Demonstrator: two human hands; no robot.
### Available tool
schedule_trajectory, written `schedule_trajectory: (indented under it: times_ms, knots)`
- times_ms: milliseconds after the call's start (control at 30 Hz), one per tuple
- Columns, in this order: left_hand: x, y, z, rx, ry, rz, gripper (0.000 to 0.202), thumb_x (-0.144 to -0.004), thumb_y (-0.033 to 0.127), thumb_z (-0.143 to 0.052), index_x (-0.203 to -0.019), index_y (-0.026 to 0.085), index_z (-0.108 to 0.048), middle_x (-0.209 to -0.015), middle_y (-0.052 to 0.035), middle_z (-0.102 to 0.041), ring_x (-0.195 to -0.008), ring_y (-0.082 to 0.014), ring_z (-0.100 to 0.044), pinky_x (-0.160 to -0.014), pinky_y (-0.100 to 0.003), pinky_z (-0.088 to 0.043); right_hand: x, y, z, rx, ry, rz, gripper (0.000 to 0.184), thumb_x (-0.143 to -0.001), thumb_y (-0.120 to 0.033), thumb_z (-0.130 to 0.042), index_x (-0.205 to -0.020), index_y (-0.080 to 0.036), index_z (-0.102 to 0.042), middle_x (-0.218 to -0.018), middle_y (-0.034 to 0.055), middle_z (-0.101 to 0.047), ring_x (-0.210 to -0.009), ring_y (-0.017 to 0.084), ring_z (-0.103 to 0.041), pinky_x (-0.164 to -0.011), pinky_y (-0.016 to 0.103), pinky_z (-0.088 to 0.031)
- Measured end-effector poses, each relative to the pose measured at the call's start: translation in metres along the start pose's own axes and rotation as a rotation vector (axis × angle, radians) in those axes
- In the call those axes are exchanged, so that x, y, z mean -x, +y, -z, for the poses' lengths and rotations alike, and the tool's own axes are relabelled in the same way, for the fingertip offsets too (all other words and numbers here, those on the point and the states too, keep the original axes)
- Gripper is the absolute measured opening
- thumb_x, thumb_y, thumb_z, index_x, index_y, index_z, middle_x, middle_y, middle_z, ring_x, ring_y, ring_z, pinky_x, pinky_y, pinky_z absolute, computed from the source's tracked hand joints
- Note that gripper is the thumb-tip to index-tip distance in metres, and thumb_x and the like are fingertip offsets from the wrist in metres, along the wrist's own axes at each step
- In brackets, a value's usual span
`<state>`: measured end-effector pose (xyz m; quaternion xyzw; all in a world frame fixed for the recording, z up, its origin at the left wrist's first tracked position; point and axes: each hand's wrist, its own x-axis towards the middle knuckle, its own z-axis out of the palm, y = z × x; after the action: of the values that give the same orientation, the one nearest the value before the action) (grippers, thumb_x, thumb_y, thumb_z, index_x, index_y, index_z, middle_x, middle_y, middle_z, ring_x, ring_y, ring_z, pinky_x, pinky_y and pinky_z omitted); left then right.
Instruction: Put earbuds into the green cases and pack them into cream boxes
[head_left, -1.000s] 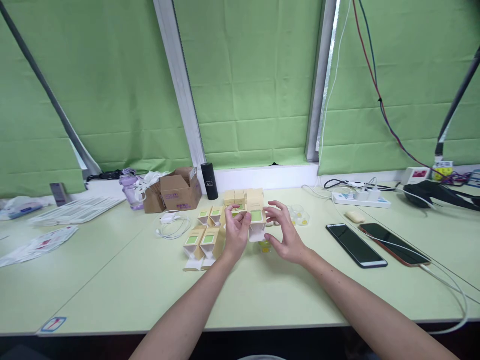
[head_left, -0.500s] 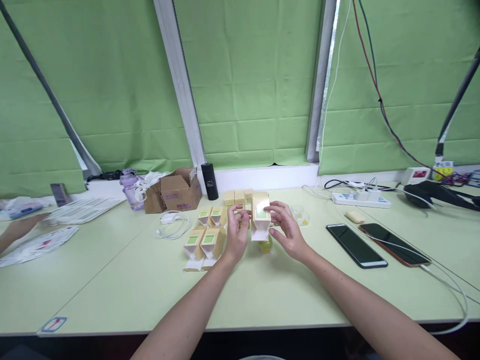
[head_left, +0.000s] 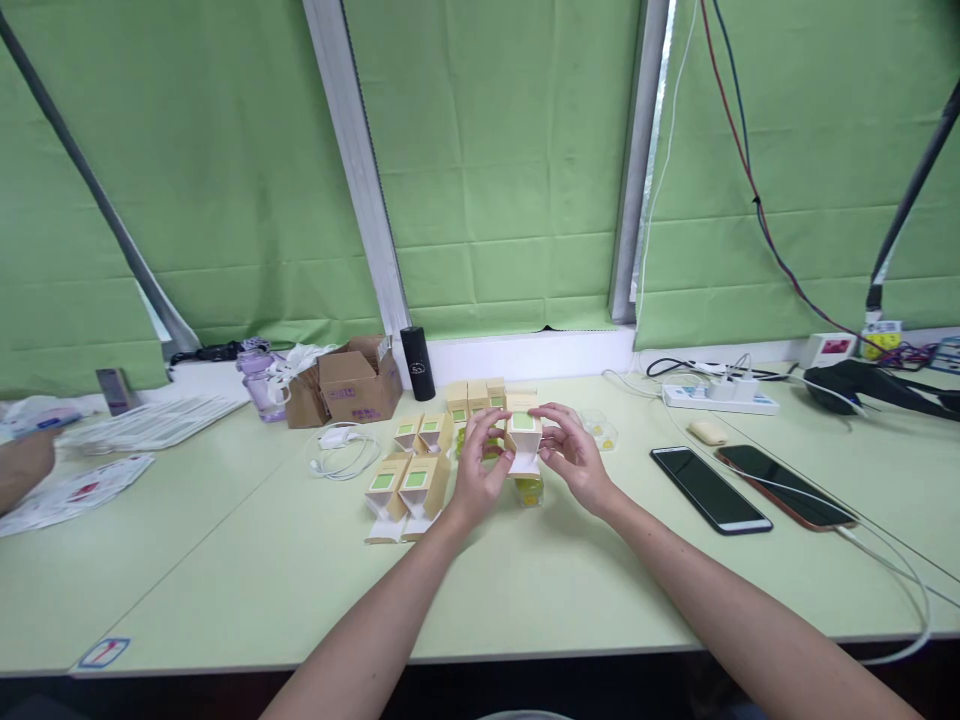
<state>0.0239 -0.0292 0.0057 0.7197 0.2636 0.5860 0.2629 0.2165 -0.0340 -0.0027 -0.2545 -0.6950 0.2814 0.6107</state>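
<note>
Between my hands is a small tan carton [head_left: 525,424] with a green label, tilted, its white flap hanging open toward me. My left hand [head_left: 484,462] has its fingers curled at the carton's left side. From the right, my right hand [head_left: 576,455] grips it with thumb and fingers. Just under the flap, a small clear container [head_left: 529,492] with yellow-green contents stands on the table. Green items [head_left: 462,443] show partly behind my left hand. Two similar cartons [head_left: 384,485] with flaps open lie left of it, and smaller-looking ones stand behind.
A brown cardboard box [head_left: 360,382], a black cylinder [head_left: 418,363] and a purple bottle [head_left: 261,382] stand at the back. Two phones [head_left: 709,490] lie on the right near a white power strip [head_left: 720,399] and cables. Another person's hand [head_left: 26,468] is over papers at far left.
The carton has tipped and come lower between my hands, and my left fingers have closed in on its side. The other person's hand has moved left.
</note>
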Motion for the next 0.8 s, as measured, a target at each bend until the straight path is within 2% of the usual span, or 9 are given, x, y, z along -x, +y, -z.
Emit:
schedule_trajectory:
  times_ms: [500,800]
  knots:
    - [0.0004,0.0047,-0.0068,-0.006,0.036,0.098,0.036,-0.09,0.024,-0.068,-0.125,0.026,-0.059,-0.134,-0.0107,-0.058,-0.101,-0.0195,-0.063,-0.084,-0.033,-0.056,0.0021,-0.0017,-0.0011,0.012,-0.008,-0.026,0.042,-0.097,-0.046,-0.066,-0.137,-0.033,-0.062,-0.142,0.0115,-0.044,-0.1,0.022,-0.069,-0.092,0.046,-0.063]
    - [0.0015,0.0057,-0.0096,-0.018,0.058,0.137,0.033,-0.091,0.019,-0.065,-0.122,0.027,-0.059,-0.13,-0.0079,-0.057,-0.102,-0.0192,-0.062,-0.087,-0.033,-0.054,0.0018,-0.0045,-0.001,-0.033,-0.01,-0.077,0.043,-0.095,-0.048,-0.069,-0.134,-0.034,-0.066,-0.141,0.0101,-0.044,-0.099,0.02,-0.066,-0.095,0.044,-0.059]
